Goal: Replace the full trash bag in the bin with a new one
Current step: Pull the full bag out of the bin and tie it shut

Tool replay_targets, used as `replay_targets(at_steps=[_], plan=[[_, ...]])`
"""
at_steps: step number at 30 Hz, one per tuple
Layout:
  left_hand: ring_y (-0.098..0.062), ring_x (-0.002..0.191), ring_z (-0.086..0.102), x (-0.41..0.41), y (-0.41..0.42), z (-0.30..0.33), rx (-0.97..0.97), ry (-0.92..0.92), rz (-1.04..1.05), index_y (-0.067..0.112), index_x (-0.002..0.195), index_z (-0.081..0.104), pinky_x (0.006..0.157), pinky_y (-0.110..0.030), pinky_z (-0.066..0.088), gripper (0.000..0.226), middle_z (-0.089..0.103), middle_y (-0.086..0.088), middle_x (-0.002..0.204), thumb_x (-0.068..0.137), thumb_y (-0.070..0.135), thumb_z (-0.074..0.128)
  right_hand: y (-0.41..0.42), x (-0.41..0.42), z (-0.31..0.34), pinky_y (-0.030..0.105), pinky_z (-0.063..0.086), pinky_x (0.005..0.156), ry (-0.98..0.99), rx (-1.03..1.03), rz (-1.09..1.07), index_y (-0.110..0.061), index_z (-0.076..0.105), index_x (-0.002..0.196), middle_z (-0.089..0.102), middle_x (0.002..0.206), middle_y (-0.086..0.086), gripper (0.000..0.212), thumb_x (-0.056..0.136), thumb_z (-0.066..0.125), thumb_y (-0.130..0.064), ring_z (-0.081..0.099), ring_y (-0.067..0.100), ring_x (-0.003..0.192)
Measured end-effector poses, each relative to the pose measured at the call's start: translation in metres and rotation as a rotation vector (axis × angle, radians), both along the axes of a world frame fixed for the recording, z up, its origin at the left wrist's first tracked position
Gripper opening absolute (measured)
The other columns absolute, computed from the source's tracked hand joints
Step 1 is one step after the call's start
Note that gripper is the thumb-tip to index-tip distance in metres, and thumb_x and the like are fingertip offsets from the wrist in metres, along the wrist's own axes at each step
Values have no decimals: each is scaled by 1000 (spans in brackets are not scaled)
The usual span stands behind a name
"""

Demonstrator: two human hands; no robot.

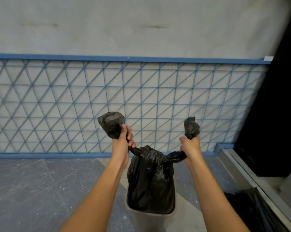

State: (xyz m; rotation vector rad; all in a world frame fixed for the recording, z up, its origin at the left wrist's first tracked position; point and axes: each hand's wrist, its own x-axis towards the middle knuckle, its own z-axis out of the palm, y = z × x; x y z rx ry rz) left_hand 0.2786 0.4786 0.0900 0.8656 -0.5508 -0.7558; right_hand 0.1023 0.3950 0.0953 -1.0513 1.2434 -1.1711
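Full black plastic trash bag [150, 180] sits in the grey plastic bin [151, 218], neck knotted. Left hand [123, 144] and right hand [190, 148] each clench a twisted tail. Film looks soft, slippery, tearable; load probably moderate. Lift by the knot.

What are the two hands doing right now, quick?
Left hand: closed, gripping one twisted end of the black trash bag.
Right hand: closed, gripping the bag's other end.

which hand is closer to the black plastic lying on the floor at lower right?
Right. The right hand grips the trash bag's right tail, above and left of the black plastic on the floor. The left hand grips the left tail, farther left, beyond the bin.
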Motion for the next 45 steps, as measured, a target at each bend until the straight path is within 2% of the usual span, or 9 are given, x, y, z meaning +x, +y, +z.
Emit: replay_targets(at_steps=[4, 9, 15, 21, 29, 32, 36, 39, 45], plan=[[5, 73, 59, -27, -5, 23, 85, -524, 35, 19, 97, 63, 76, -17, 45, 18, 62, 9, 85, 98, 17, 44, 13, 28, 31, 40, 43, 85, 880, -338, 224, -4, 30, 134, 43, 125, 17, 52, 84, 45, 2, 52, 38, 111], [-10, 128, 43, -31, -10, 24, 121, -869, 173, 29, 130, 47, 110, -32, 33, 43, 49, 7, 130, 88, 36, 53, 30, 52, 23, 41, 39, 82, 1338, -849, 384, -10, 38, 130, 41, 122, 14, 39, 91, 41, -7, 49, 36, 103], [-25, 105, 59, -23, -8, 25, 492, -947, -31, 19, 102, 62, 96, -47, 46, 38, 64, -6, 102, 94, 46, 37, 31, 44, 2, 31, 44, 83, 917, -1043, 463, -8, 49, 118, 48, 114, 9, 46, 75, 44, 7, 48, 28, 102], [-23, 98, 51, -29, -4, 28, 531, -1417, 171, 18, 102, 56, 82, -38, 45, 24, 54, -1, 97, 91, 33, 43, 32, 23, 7, 15, 46, 76, -105, -329, 737, -24, 45, 123, 56, 105, 2, 56, 70, 64, -16, 60, 10, 84], [-19, 97, 39, -25, -5, 30, 548, -1981, 108, 18, 99, 57, 78, -32, 33, 59, 39, 2, 93, 80, 72, 41, 13, 24, 14, 20, 42, 60, -89, -427, 76, -21, 53, 73, 56, 69, -2, 32, 90, 45, 5, 50, 2, 61], [-17, 91, 41, -8, 1, 35, 554, -1731, -126, 16, 91, 64, 75, -30, 31, 42, 41, 2, 86, 80, 57, 59, 11, 20, 9, 25, 42, 63, -85, -424, 35, -22, 53, 74, 56, 69, -2, 30, 93, 44, 1, 50, 8, 63], [-13, 79, 56, 15, 8, 25, 325, -674, -363, 14, 80, 66, 83, -30, 38, 19, 62, -1, 79, 80, 31, 72, 15, 27, 11, 20, 43, 63, -168, -413, 80, -21, 55, 79, 58, 74, -3, 31, 95, 40, 1, 52, 1, 61], [-21, 109, 59, 4, 7, -14, 131, -59, -434, 5, 117, 59, 99, -39, 42, 84, 65, -9, 117, 58, 62, 76, 20, 33, 13, 15, 44, 65, -169, -430, 98, -23, 55, 81, 59, 77, -3, 32, 96, 39, 2, 54, -4, 63], [-21, 87, 69, -42, -1, -12, 191, -299, -281, 5, 93, 68, 72, -20, 55, 43, 74, -6, 89, 75, 44, 67, 33, 31, 19, 14, 44, 57, -130, -442, 235, -18, 53, 77, 58, 70, -2, 25, 94, 45, -2, 53, -3, 58]])
